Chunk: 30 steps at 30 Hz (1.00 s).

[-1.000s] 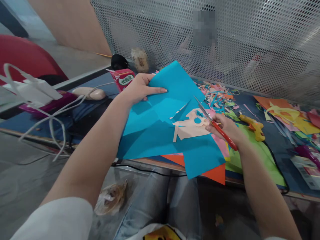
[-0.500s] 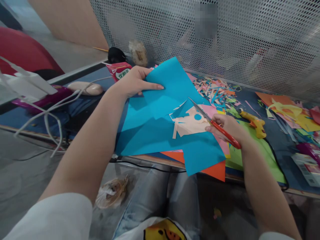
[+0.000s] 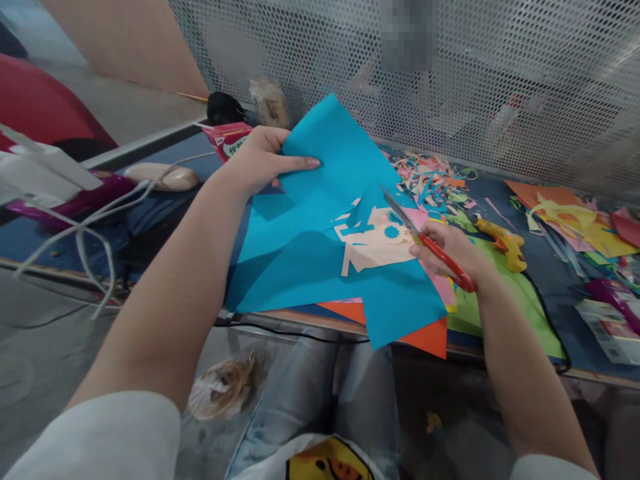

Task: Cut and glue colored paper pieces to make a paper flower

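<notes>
A blue sheet of paper is pinched at its left edge by my left hand, thumb on top and fingers behind. Its upper part is raised off the table. My right hand grips red-handled scissors, whose blades point up and left beside the raised sheet. The blades look closed or nearly so. Underneath, another blue sheet hangs partly over the table edge. On it rest pale peach paper scraps and a small blue jagged-edged disc.
Shredded paper strips are heaped against a perforated metal panel. A yellow glue gun lies on green paper at right. Further left are a red drink carton, a white mouse and white cables.
My left hand has lifted the blue sheet slightly, raising its top corner. The scissors stay in my right hand, close to the same place. The whole view has shifted a little.
</notes>
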Motion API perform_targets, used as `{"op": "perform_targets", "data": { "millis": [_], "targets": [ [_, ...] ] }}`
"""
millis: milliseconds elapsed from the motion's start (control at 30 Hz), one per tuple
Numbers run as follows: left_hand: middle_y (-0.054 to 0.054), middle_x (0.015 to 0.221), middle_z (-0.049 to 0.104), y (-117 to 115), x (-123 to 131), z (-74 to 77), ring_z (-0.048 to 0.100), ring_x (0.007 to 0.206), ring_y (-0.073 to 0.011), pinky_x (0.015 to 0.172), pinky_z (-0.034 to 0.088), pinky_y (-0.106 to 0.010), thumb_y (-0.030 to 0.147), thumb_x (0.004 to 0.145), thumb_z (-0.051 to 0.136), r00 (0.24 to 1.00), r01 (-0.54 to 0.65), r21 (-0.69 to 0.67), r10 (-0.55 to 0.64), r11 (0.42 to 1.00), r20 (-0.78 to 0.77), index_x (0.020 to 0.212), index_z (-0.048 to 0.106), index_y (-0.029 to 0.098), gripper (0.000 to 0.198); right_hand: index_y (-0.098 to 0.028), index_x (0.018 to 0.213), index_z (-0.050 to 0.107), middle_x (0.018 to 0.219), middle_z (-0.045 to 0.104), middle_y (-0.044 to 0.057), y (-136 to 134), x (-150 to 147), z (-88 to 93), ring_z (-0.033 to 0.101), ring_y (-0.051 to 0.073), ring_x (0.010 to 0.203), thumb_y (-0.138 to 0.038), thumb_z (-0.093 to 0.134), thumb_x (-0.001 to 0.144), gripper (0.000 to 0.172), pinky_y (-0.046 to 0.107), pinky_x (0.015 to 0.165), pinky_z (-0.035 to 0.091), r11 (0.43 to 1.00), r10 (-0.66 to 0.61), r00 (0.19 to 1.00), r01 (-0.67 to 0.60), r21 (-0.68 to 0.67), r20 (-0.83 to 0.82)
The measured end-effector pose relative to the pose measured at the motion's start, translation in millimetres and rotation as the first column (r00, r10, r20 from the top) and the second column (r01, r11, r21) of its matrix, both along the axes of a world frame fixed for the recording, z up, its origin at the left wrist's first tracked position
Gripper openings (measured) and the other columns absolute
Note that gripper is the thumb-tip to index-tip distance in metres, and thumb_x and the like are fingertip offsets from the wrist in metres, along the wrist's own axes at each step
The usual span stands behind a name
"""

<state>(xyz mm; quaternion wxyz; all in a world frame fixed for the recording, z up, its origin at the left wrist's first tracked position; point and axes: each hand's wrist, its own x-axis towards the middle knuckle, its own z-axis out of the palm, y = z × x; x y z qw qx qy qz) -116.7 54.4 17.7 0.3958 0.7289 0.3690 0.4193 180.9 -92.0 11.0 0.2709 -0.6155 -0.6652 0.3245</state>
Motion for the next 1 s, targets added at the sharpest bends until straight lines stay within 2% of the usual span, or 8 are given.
{"op": "perform_targets", "data": {
  "millis": [167,267,467,633,700,767,867,1000],
  "targets": [
    [0.007,0.058,0.064,-6.4,31.6,-12.4,0.045,0.045,-0.0057,0.04,0.04,-0.021,0.048,0.064,0.078,0.944,-0.066,-0.144,0.109,0.987,0.312,0.088,0.065,0.022,0.037,-0.023,0.074,0.042,0.067,0.056,-0.002,7.8,-5.1,-10.7,0.057,0.014,0.055,-0.052,0.074,0.061,0.046,0.028,0.047,0.047,0.968,-0.126,0.954,0.179,0.178,-0.273],
    [0.005,0.054,0.062,-18.3,53.7,-21.6,0.045,0.037,-0.0067,0.031,0.031,-0.022,0.051,0.062,0.077,0.964,0.009,-0.159,0.034,0.987,0.263,0.078,0.065,0.02,0.037,-0.025,0.079,0.038,0.081,0.06,0.001,12.2,-11.3,-12.7,0.062,0.018,0.074,-0.045,0.078,0.057,0.049,0.035,0.065,0.054,0.903,-0.149,0.891,0.3,0.309,-0.428],
    [0.004,0.05,0.06,-33.6,73.8,-31.5,0.044,0.031,-0.0072,0.027,0.028,-0.022,0.048,0.062,0.077,0.967,0.165,-0.17,-0.125,0.972,0.221,0.069,0.061,0.02,0.034,-0.024,0.077,0.036,0.075,0.057,0.001,12.1,-15.0,-5.9,0.062,0.018,0.072,-0.043,0.075,0.061,0.046,0.037,0.069,0.052,0.859,-0.225,0.873,0.388,0.335,-0.434],
    [0.004,0.065,0.066,-24.9,68.9,-26.9,0.05,0.042,-0.0078,0.035,0.036,-0.023,0.048,0.062,0.076,0.896,-0.027,-0.213,0.119,0.977,0.429,0.085,0.064,0.022,0.037,-0.024,0.077,0.037,0.069,0.053,-0.003,10.3,-15.0,-3.5,0.059,0.015,0.065,-0.043,0.073,0.062,0.044,0.033,0.065,0.051,0.865,-0.234,0.864,0.394,0.31,-0.445],
    [0.006,0.067,0.066,-21.0,62.5,-22.0,0.05,0.044,-0.0074,0.036,0.035,-0.022,0.044,0.065,0.076,0.854,-0.038,-0.266,0.17,0.963,0.492,0.089,0.063,0.024,0.034,-0.024,0.076,0.038,0.063,0.05,-0.006,10.5,-11.8,-4.8,0.054,0.013,0.058,-0.041,0.075,0.058,0.044,0.03,0.057,0.048,0.859,-0.239,0.864,0.401,0.319,-0.442],
    [0.007,0.057,0.06,-18.4,55.1,-16.7,0.045,0.039,-0.0064,0.033,0.03,-0.021,0.04,0.068,0.075,0.898,-0.029,-0.326,0.168,0.945,0.407,0.081,0.062,0.022,0.026,-0.024,0.072,0.038,0.058,0.045,-0.008,12.2,-5.7,-7.7,0.048,0.01,0.051,-0.039,0.075,0.057,0.043,0.027,0.05,0.043,0.821,-0.237,0.846,0.437,0.367,-0.478],
    [0.006,0.046,0.049,-15.3,46.8,-11.6,0.038,0.034,-0.0053,0.032,0.026,-0.02,0.037,0.077,0.068,0.99,-0.105,-0.343,0.13,0.933,0.051,0.071,0.057,0.018,0.022,-0.023,0.064,0.033,0.053,0.035,-0.011,18.9,7.3,-14.0,0.037,0.007,0.045,-0.035,0.073,0.056,0.042,0.022,0.044,0.034,0.722,-0.21,0.755,0.548,0.422,-0.621],
    [0.004,0.059,0.05,-9.8,42.6,-12.0,0.042,0.044,-0.0056,0.041,0.036,-0.019,0.034,0.086,0.054,0.943,-0.283,-0.19,0.236,0.94,-0.233,0.082,0.056,0.017,0.019,-0.022,0.062,0.033,0.055,0.037,-0.01,31.2,25.4,-22.8,0.037,0.006,0.048,-0.029,0.072,0.052,0.041,0.021,0.045,0.032,0.673,-0.242,0.675,0.635,0.38,-0.697]
  ]
}}
